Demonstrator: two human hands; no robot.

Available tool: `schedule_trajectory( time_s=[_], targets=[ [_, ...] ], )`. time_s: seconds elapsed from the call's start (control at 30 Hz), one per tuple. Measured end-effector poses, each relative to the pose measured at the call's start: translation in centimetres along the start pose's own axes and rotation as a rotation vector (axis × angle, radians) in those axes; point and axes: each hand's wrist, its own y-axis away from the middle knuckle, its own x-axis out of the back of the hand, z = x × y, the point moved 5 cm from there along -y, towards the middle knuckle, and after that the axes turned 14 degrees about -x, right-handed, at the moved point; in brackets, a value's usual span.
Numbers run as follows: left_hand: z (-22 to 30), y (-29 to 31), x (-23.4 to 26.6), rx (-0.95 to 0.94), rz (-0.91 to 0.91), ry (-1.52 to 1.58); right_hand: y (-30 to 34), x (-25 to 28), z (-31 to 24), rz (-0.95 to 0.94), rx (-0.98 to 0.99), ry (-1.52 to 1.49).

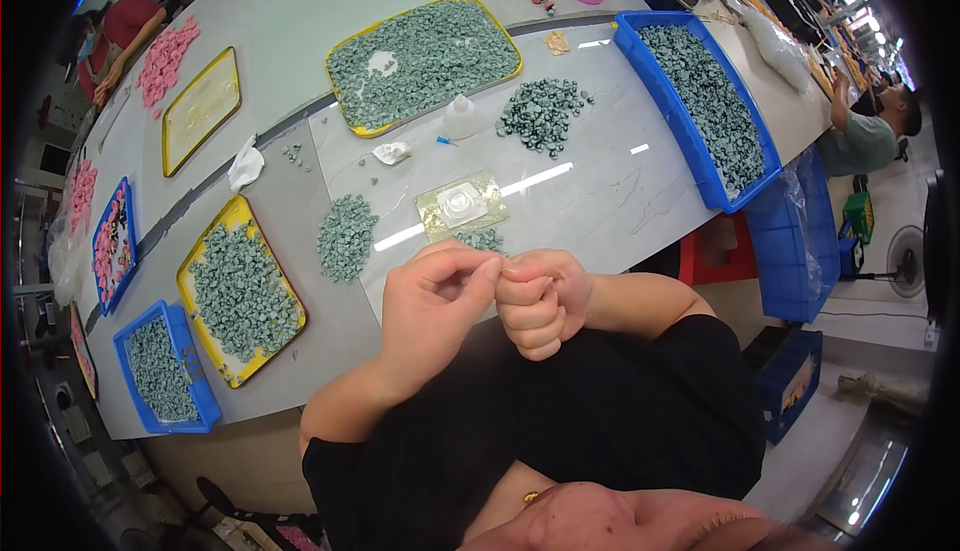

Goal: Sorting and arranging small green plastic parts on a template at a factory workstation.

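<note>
Close together over the table's near edge, my left hand (435, 306) and my right hand (545, 306) meet at the fingertips. The left thumb and index finger pinch; the right fingers are curled in with the thumb on top. Whatever sits between them is too small or hidden to make out. Just beyond lies a small heap of grey-green pieces (482, 240), partly covered by my hands. Behind it a white dish (460, 205) rests on a yellowish pad (428, 219). Larger heaps of grey-green pieces lie to the left (346, 239) and, darker and shinier, at the far right (545, 116).
A white squeeze bottle (461, 119) stands near a blue tip (446, 141) and crumpled tissue (392, 153). Piece-filled yellow trays lie at the back (515, 69) and left (187, 281). Blue bins flank the table, right (712, 191) and left (207, 406). Other people (868, 136) work nearby.
</note>
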Motion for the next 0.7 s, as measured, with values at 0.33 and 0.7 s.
schedule_trajectory(
  time_s=[0.33,0.7],
  targets=[
    [-0.01,0.48,0.09,0.124,0.005,0.112,-0.13,-0.26,-0.15,-0.067,0.001,-0.050],
    [0.06,0.33,0.04,0.087,0.025,0.137,-0.21,-0.16,-0.17,0.000,0.015,-0.007]
  ],
)
